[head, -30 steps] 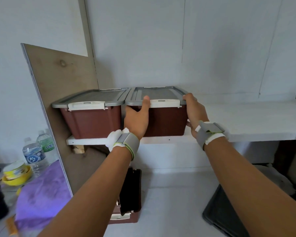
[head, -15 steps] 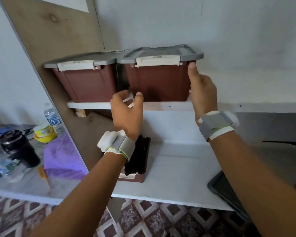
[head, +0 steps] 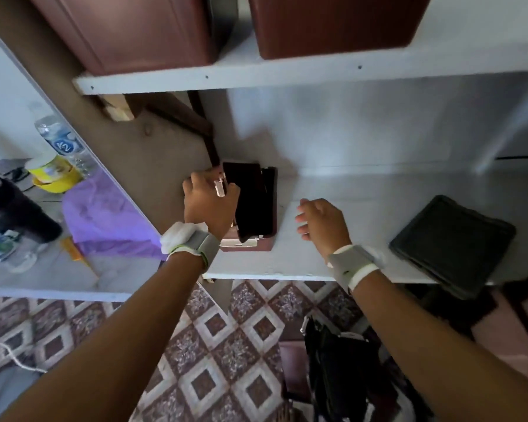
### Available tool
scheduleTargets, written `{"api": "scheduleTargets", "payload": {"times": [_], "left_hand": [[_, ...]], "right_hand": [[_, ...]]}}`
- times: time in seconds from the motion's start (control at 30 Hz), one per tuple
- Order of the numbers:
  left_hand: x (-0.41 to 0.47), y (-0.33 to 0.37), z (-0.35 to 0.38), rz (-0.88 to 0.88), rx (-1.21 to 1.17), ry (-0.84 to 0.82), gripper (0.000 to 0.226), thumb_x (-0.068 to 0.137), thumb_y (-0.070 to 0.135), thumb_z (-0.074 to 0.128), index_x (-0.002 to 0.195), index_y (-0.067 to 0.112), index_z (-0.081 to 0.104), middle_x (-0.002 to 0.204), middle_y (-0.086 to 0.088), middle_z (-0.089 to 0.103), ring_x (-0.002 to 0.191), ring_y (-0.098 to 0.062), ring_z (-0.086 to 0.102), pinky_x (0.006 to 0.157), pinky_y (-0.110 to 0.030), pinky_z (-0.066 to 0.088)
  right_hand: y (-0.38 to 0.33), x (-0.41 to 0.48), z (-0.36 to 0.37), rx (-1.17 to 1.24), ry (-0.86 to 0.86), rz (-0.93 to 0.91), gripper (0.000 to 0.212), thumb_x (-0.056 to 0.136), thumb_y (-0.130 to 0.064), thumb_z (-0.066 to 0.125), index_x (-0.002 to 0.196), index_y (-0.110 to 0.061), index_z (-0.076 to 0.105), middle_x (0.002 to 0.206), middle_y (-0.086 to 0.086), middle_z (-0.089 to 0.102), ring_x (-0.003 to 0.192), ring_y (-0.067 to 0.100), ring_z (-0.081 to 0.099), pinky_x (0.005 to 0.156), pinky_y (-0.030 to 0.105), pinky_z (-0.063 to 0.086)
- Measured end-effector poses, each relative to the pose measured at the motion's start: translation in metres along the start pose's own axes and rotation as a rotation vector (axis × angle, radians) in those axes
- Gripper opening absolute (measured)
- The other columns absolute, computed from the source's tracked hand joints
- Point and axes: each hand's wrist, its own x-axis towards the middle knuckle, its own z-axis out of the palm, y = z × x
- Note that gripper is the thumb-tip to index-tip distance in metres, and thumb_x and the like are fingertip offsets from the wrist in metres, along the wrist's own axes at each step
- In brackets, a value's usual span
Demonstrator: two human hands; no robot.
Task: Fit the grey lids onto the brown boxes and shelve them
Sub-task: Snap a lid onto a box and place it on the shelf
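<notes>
— On the lower shelf (head: 348, 184) at centre frame, the left hand (head: 211, 205) is curled round the left rim of a third brown box (head: 269, 236), in which dark panels (head: 253, 199), seemingly lids, stand on edge. And the right hand (head: 323, 223)?

— Loosely curled just right of that box, holding nothing, above the white board. Two brown boxes (head: 128, 32) sit on the upper shelf (head: 287, 74) along the top edge; their lids are cropped out.

— What could go wrong?

— My read: a one-handed pull at the rim could tip the box and spill the upright panels, since nothing steadies its right side. Another dark lid (head: 451, 242) lies flat at right, a corner apparently past the shelf edge; a brushing forearm could send it down.

— And the room?

— Painted white boards, with a bare wooden side panel (head: 153, 153) at left. Beyond it, a bench (head: 58, 278) carries a purple cloth (head: 104, 220), a water bottle (head: 58, 141), a yellow bowl (head: 54, 178) and a black flask (head: 13, 208). Patterned floor tiles (head: 214, 345) run below.
</notes>
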Motion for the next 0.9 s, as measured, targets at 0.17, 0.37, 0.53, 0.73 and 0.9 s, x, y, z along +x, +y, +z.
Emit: {"api": "scheduleTargets", "payload": {"times": [0.17,0.37,0.53,0.73,0.9], "left_hand": [[0.028,-0.031,0.022,-0.016,0.185,-0.117,0.068,0.078,0.047,0.069,0.127,0.004,0.048,0.125,-0.014,0.049,0.12,-0.033,0.044,0.096,-0.038,0.04],[0.055,-0.06,0.04,-0.1,0.282,-0.29,0.095,0.072,0.062,0.07,0.143,0.01,0.032,0.139,-0.014,0.042,0.124,-0.037,0.047,0.096,-0.041,0.044],[0.059,-0.081,0.045,-0.141,0.303,-0.365,0.075,0.074,0.059,0.071,0.127,0.011,0.049,0.115,-0.009,0.067,0.093,-0.031,0.066,0.071,-0.031,0.047],[0.056,-0.082,0.051,-0.058,0.248,-0.382,0.054,0.073,0.049,0.069,0.115,0.018,0.057,0.102,-0.003,0.071,0.09,-0.028,0.067,0.071,-0.029,0.047],[0.045,-0.071,0.043,-0.022,0.121,-0.309,0.034,0.069,0.043,0.07,0.094,0.022,0.063,0.077,0.009,0.067,0.073,-0.017,0.062,0.066,-0.024,0.043]], "right_hand": [[0.039,0.008,0.045,-0.095,-0.138,0.32,0.035,0.097,-0.033,0.047,0.11,-0.002,0.056,0.092,0.016,0.061,0.066,0.02,0.051,0.063,0.03,0.049],[0.068,0.028,0.103,0.06,-0.127,0.616,0.033,0.096,-0.044,0.049,0.106,-0.014,0.058,0.103,0.011,0.069,0.079,0.026,0.068,0.078,0.037,0.058],[0.069,0.035,0.132,0.33,-0.146,0.684,0.024,0.1,-0.033,0.047,0.085,-0.015,0.05,0.087,0.011,0.067,0.078,0.024,0.062,0.08,0.033,0.052],[0.061,0.039,0.136,0.425,-0.148,0.75,0.033,0.101,-0.022,0.045,0.074,-0.005,0.054,0.075,0.006,0.059,0.063,0.016,0.052,0.059,0.025,0.042],[0.058,0.033,0.123,0.463,-0.192,0.78,0.036,0.099,-0.018,0.046,0.066,-0.005,0.049,0.071,0.007,0.055,0.065,0.017,0.051,0.06,0.026,0.042]]}}
